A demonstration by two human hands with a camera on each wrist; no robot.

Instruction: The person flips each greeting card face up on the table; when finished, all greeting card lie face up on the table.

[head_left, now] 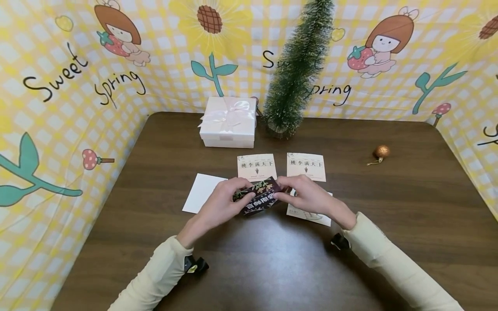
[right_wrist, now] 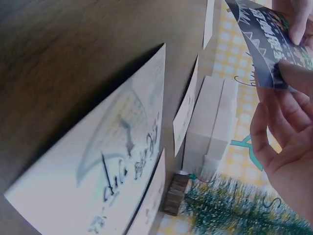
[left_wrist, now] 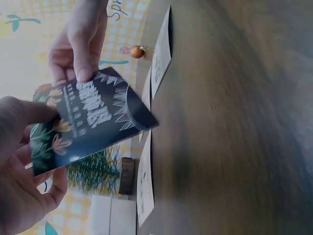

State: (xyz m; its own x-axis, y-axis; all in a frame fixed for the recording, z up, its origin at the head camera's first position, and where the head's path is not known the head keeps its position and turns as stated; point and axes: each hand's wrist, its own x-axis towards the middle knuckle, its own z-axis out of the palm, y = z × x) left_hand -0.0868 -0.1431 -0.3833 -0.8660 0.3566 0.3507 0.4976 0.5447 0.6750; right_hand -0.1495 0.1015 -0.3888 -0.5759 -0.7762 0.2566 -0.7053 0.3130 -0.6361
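Observation:
Both hands hold a dark card (head_left: 259,196) printed with orange flowers and white characters, lifted a little above the brown table (head_left: 389,207). My left hand (head_left: 225,203) pinches its left end; in the left wrist view the dark card (left_wrist: 88,120) sits between thumb and fingers of the left hand (left_wrist: 24,166). My right hand (head_left: 305,194) pinches the right end, seen also as the right hand (right_wrist: 288,132) on the dark card (right_wrist: 266,44). Two cream cards (head_left: 256,167) (head_left: 306,166) lie just beyond. A pale card (head_left: 311,214) lies under the right hand.
A white blank card (head_left: 200,192) lies left of the hands. A white ribboned gift box (head_left: 228,122) and a small frosted tree (head_left: 295,69) stand at the back. A copper bauble (head_left: 381,152) rests at the right. Patterned yellow cloth walls the table's sides.

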